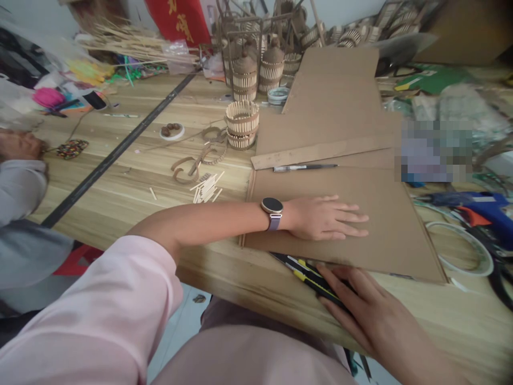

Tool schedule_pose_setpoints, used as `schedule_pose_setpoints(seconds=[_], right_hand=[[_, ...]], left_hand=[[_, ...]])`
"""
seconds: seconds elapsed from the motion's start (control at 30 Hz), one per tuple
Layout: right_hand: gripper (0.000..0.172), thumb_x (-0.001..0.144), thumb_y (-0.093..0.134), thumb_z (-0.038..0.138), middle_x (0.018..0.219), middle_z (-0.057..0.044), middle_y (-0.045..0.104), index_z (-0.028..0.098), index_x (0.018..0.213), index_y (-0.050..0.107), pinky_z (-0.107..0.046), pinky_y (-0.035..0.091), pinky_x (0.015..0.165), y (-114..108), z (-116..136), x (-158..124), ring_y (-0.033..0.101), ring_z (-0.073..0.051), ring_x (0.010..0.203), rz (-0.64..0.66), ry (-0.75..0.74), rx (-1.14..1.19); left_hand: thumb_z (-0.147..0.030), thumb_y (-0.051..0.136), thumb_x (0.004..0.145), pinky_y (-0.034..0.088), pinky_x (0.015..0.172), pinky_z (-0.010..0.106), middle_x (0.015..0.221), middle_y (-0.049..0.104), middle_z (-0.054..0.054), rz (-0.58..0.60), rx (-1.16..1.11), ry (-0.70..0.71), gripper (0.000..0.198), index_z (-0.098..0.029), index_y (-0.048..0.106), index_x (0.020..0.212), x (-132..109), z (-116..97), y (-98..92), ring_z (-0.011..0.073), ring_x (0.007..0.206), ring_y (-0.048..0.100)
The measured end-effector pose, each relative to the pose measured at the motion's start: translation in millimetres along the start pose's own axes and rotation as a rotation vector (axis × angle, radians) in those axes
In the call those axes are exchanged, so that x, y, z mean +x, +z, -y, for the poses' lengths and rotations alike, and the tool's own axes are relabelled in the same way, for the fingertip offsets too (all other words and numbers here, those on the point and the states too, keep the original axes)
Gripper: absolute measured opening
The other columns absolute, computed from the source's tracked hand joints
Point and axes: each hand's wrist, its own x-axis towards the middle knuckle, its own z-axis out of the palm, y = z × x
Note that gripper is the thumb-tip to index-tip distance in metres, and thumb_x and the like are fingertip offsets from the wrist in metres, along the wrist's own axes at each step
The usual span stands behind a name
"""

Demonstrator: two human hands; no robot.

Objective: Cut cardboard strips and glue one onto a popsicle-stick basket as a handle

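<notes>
My left hand (326, 217) lies flat, fingers stretched out, on a brown cardboard sheet (385, 235) on the wooden table; a watch sits on its wrist. My right hand (363, 305) is closed round a black and yellow utility knife (304, 270), whose front end rests at the sheet's near edge. A pen (304, 168) and a long cardboard strip (320, 152) lie across the sheet's far side.
Small bamboo cages (242, 124) and loose sticks (206, 188) stand left of the cardboard. More cardboard (340, 91) lies behind. A blue tool (476, 206) and a white ring (460, 255) sit at right. Another person's sleeve (20, 187) is at far left.
</notes>
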Motion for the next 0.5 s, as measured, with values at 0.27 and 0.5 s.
schedule_pose_setpoints(seconds=[0.27,0.5], right_hand=[[0.041,0.104,0.039,0.038,0.095,-0.011,0.066,0.011,0.126,0.060,-0.033,0.061,0.068,4.6,11.9,-11.8,0.069,-0.022,0.084,0.001,0.094,-0.064],[0.041,0.102,0.044,0.037,0.094,-0.010,0.065,0.011,0.130,0.058,-0.034,0.060,0.070,12.6,38.3,-4.0,0.065,-0.022,0.083,-0.044,0.186,-0.037]], left_hand=[[-0.033,0.041,0.104,0.014,0.126,0.043,0.161,0.036,0.003,-0.080,-0.074,-0.064,0.044,-0.025,0.050,0.147,-50.0,14.4,-4.4,0.0214,0.152,0.024],[-0.031,0.045,0.103,0.015,0.125,0.050,0.160,0.037,0.004,-0.095,-0.189,-0.150,0.044,-0.028,0.050,0.146,-70.3,19.2,4.0,0.0250,0.152,0.024]])
